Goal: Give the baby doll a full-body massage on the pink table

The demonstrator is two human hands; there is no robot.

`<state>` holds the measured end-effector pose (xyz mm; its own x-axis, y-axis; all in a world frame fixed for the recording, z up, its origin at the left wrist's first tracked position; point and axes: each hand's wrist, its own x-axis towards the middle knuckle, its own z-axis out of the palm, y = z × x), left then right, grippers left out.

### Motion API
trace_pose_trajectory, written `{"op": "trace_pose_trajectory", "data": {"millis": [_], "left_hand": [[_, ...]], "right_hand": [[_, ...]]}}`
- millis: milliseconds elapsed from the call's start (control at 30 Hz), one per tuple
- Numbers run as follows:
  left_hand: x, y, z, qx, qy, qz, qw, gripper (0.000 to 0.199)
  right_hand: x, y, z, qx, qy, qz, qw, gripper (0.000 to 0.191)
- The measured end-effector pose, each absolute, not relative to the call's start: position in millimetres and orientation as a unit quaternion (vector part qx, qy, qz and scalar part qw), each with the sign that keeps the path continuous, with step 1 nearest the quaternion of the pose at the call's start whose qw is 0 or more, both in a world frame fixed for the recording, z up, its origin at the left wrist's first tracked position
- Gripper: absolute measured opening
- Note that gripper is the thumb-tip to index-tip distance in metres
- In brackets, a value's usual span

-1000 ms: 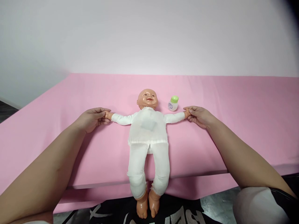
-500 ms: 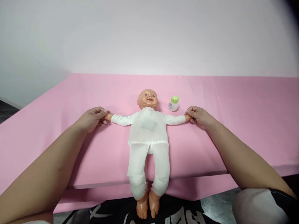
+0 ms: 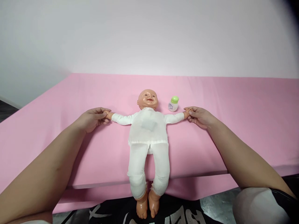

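Note:
A baby doll [image 3: 148,127] with a white cloth body lies on its back, arms stretched out to both sides and feet hanging past the table's front edge. At the left, my left hand [image 3: 95,119] pinches the doll's hand between thumb and fingers. My right hand [image 3: 199,116] grips the doll's other hand, its thumb on top and the fingers underneath. Beside the doll's head stands a small clear bottle [image 3: 173,104] with a green cap, slightly tilted in view and apart from my right hand.
Pink cloth [image 3: 245,124] covers the table and hangs down at the front. A pale wall [image 3: 149,37] rises behind its far edge. Dark clothing with white lettering [image 3: 182,214] shows below the doll's feet.
My right thumb and fingers have shifted on the doll's hand, so more of that hand shows. My left hold has changed slightly too. The doll's body and the bottle stay put.

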<state>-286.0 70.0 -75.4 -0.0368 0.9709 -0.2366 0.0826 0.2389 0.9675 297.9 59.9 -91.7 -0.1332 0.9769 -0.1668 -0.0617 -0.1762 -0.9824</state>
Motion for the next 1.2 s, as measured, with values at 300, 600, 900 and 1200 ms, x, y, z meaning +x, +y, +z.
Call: {"op": "trace_pose_trajectory", "data": {"millis": [300, 600, 900, 1200], "left_hand": [[-286, 69, -76, 0.484, 0.591, 0.396, 0.510, 0.026], [-282, 69, -75, 0.483, 0.620, 0.392, 0.478, 0.022], [-287, 69, -75, 0.460, 0.573, 0.413, 0.539, 0.043], [-288, 70, -76, 0.480, 0.587, 0.402, 0.513, 0.028]], "right_hand": [[293, 58, -86, -0.516, -0.517, 0.556, 0.396, 0.050], [291, 62, -97, -0.539, -0.520, 0.509, 0.424, 0.056], [296, 59, -91, -0.500, -0.478, 0.576, 0.436, 0.053], [294, 56, -85, -0.514, -0.518, 0.556, 0.398, 0.049]]}}
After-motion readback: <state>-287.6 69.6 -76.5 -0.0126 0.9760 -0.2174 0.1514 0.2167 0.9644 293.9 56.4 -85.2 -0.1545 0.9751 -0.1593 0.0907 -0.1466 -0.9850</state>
